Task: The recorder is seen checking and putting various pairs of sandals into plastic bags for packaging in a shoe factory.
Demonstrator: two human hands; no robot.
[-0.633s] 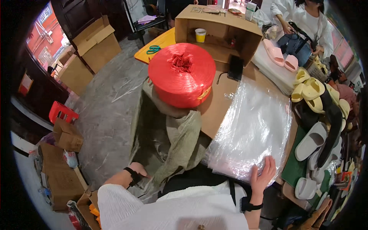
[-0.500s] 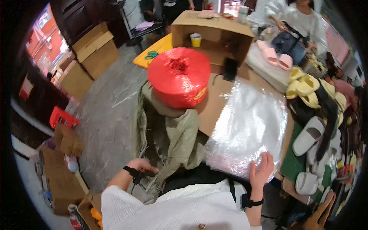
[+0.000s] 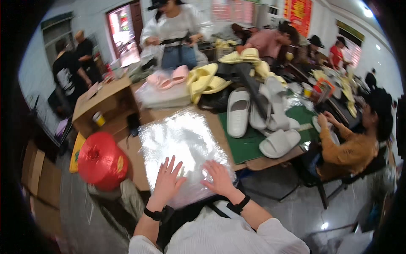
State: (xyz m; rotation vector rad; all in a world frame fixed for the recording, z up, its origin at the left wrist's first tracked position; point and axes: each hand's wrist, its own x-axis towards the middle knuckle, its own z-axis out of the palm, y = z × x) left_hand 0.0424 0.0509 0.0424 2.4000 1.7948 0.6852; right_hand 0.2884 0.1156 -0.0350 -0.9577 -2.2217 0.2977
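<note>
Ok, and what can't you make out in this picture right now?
All in the head view:
- clear plastic sheets: patches covered by the left hand and right hand
- red roll: underside, hidden by its own bulk
- dark slab: details, blurred
- far person in red: activity, too small

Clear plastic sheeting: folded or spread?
Spread: the clear plastic sheeting lies in a flat rectangle, left hand and right hand at its near end.

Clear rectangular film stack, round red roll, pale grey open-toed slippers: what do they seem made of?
Clear film stack: likely thin plastic, glossy, from its crinkled white glare.
Red roll: probably plastic, shiny, with bright highlights; blur hides any strands.
Pale grey slippers: fairly matte, perhaps foam or rubber, judging by smooth rounded edges.
</note>
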